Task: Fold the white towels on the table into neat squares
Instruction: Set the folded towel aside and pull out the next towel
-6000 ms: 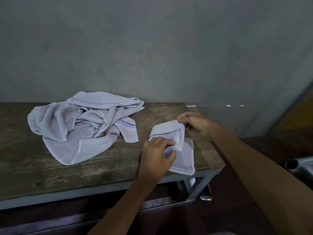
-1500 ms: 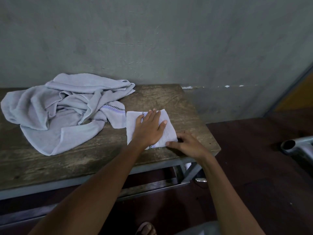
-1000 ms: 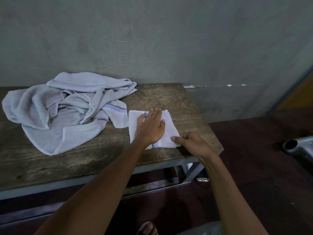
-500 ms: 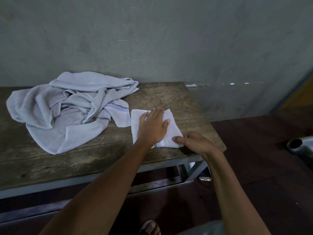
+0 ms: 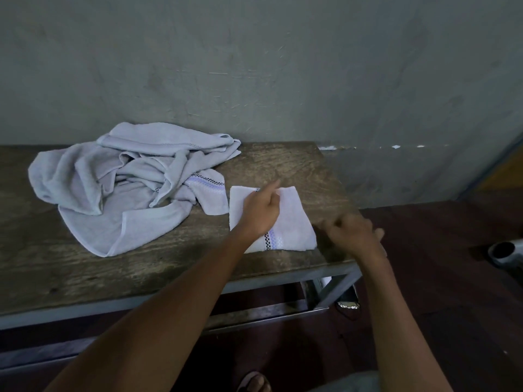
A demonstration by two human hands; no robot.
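A small white towel (image 5: 294,222), folded into a square with a checked stripe near its front edge, lies flat at the right end of the wooden table (image 5: 285,162). My left hand (image 5: 260,210) rests on its left half, index finger stretched out, the other fingers loosely curled, holding nothing. My right hand (image 5: 353,233) is blurred, just off the towel's right edge at the table's corner, with nothing in it. A crumpled heap of white towels (image 5: 127,193) lies to the left, one striped corner almost touching the folded towel.
The table stands against a grey wall, and its right edge and metal frame (image 5: 334,287) are close to my right hand. A metal pipe end (image 5: 506,253) lies on the dark floor at far right. My sandalled foot (image 5: 254,381) shows below.
My left hand has lifted its flat palm and curled most fingers. My right hand has let go of the towel's front right corner and moved off to the right.
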